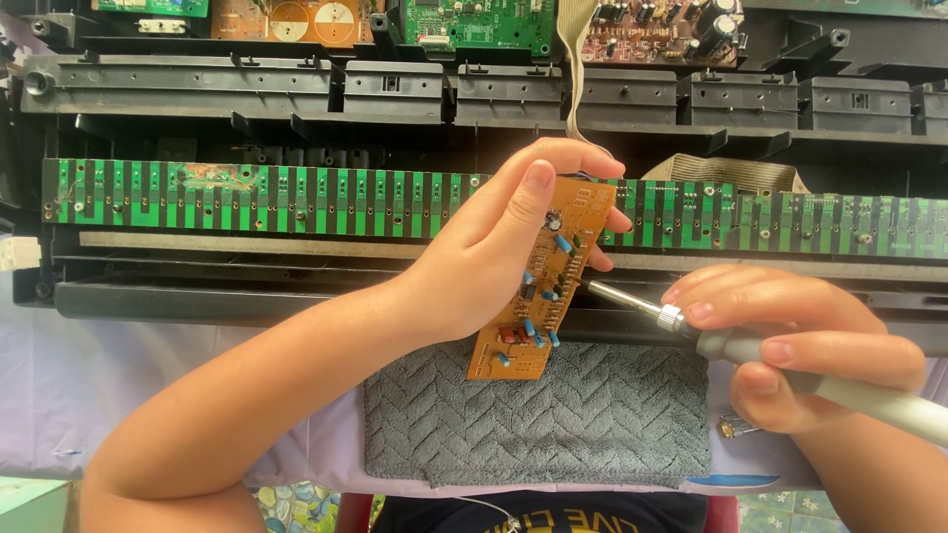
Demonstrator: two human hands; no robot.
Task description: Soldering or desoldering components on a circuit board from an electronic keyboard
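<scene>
While left hand (pixel 494 257) grips orange circuit board (pixel 538 286), right hand (pixel 790 345) clasps soldering iron (pixel 691 331); tip touching board edge.

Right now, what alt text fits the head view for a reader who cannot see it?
The left hand holds a small orange circuit board upright while the right hand points a soldering iron at its edge. Below lies a grey cloth; behind, a long green circuit strip.

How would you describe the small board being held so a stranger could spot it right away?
Start at the long green strip board spanning the opened black chassis. Near its middle, the left hand holds up a small orange circuit board, above a grey towel. It alone is orange, tilted and studded with blue components.
</scene>
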